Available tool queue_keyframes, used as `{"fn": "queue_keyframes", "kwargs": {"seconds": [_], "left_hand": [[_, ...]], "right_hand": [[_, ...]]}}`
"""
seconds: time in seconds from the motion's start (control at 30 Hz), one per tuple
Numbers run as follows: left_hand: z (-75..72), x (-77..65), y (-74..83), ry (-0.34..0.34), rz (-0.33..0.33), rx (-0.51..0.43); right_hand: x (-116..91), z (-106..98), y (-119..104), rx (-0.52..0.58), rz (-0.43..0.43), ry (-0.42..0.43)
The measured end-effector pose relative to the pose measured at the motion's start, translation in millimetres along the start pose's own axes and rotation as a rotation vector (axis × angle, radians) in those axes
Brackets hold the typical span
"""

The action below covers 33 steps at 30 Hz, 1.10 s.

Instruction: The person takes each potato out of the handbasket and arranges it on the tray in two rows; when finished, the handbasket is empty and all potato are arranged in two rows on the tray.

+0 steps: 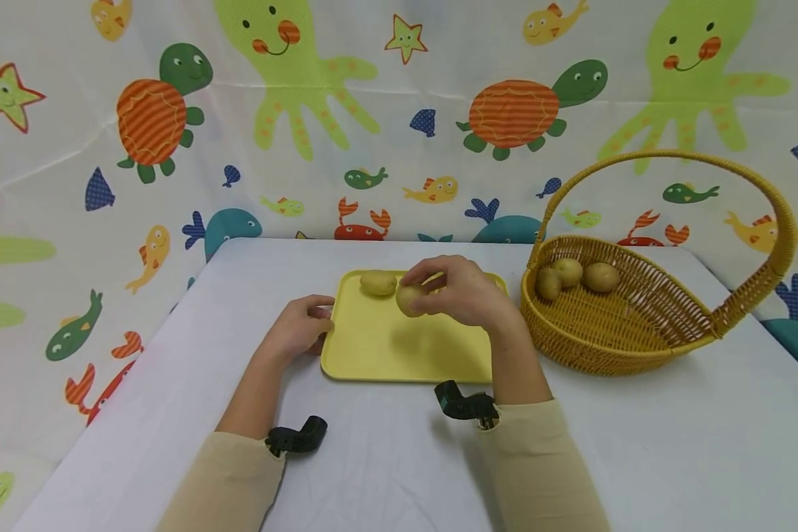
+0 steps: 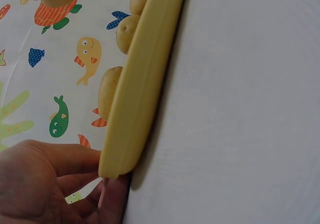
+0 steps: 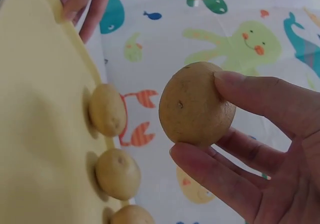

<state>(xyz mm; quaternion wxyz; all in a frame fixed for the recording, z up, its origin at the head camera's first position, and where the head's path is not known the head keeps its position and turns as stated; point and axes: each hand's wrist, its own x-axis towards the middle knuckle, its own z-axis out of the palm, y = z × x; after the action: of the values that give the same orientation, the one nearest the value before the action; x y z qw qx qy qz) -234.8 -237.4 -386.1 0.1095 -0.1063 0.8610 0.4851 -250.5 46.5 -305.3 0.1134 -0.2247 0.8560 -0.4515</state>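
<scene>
My right hand [image 1: 462, 292] pinches a round potato [image 3: 197, 104] between thumb and fingers, held up above the yellow tray [image 1: 372, 355]. At the tray's left side, my left hand [image 1: 295, 325] grips the rim; the left wrist view shows its fingers [image 2: 75, 159] at the tray's corner. An oblong potato [image 1: 377, 283] lies along the tray's far edge. Beside it, in the right wrist view, a rounder potato [image 3: 118, 174] and part of another potato [image 3: 132, 216] form a row. In the head view my right hand hides those two.
Right of the tray stands a woven basket [image 1: 612, 362] with a tall arched handle [image 1: 665, 155]. Three potatoes [image 1: 567, 272] sit at its left end. A white cloth [image 1: 372, 458] covers the table, and a curtain printed with sea animals [image 1: 399, 96] hangs behind.
</scene>
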Motion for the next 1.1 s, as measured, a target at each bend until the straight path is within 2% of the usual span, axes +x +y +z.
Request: {"fn": "queue_keyframes", "kwargs": {"seconds": [0.23, 0.53, 0.77, 1.1], "left_hand": [[3.0, 0.5, -0.6, -0.015, -0.001, -0.001], [1.2, 1.4, -1.6, -0.028, 0.017, 0.008], [-2.6, 0.6, -1.7, -0.036, 0.025, 0.015], [-1.2, 1.4, -2.4, -0.038, 0.030, 0.020]], "right_hand": [[7.6, 19.4, -0.9, -0.085, -0.031, 0.007], [20.7, 47.4, 0.8, -0.163, -0.107, -0.045], [28.1, 62.3, 3.3, -0.206, -0.082, -0.073], [33.4, 70.8, 12.7, -0.204, -0.015, -0.080]]}}
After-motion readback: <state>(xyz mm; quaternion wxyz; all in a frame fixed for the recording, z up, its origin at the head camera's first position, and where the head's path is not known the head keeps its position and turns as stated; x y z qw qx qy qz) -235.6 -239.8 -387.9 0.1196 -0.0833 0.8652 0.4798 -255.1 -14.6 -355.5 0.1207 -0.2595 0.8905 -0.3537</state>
